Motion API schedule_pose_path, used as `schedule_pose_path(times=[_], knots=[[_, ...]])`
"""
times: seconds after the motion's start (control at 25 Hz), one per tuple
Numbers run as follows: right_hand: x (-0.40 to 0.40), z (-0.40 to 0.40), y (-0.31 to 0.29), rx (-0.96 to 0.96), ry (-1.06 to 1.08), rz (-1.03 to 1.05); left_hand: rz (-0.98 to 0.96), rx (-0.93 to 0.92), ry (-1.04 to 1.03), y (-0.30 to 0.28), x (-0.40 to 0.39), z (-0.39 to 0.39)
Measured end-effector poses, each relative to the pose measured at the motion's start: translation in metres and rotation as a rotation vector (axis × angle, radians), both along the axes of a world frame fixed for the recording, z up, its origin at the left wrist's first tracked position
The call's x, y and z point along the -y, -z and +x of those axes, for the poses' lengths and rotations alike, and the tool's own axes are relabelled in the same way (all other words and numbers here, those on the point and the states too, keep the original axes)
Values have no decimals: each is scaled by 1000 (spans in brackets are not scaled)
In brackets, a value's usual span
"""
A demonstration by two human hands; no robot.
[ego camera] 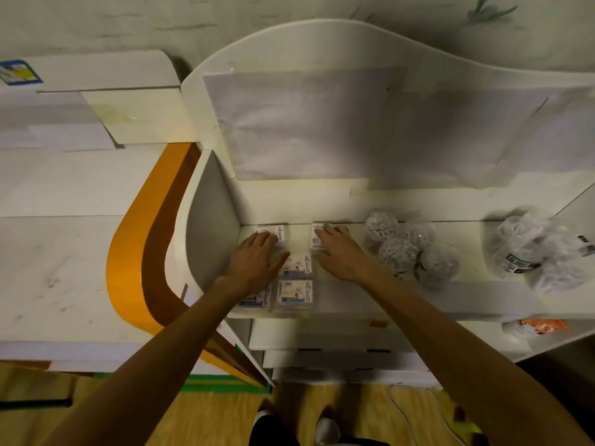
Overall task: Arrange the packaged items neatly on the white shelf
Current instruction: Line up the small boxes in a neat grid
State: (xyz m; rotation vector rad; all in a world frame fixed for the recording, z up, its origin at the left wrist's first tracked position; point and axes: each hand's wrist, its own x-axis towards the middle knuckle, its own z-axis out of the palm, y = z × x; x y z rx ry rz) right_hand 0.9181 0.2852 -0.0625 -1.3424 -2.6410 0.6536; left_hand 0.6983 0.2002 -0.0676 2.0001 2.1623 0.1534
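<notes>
head view: left hand (257, 262) and right hand (338, 252) press flat, fingers straight, on glossy packets (294, 292)

The white shelf (418, 294) looks smooth and matt, with dull paper sheets (322, 123) taped over its far back panel. The flat packets (295, 292) at near left and the round bundles (402, 249) to the right are wrapped in glossy clear plastic. The floor (209, 413) looks like wood.
</notes>
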Motion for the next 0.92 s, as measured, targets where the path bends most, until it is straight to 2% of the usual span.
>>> schedule_pose_path(times=[0.24,0.52,0.68,0.92], knots=[[-5,9,15,165,-60,93,-146,40,-37,9,17,-6],[-4,-3,17,44,2,152,-82,102,-92,24,31,-3],[-15,1,14,-6,3,134,-51,77,-91,37,33,2],[-11,-2,25,-6,62,98,-14,60,-101,44,33,2]])
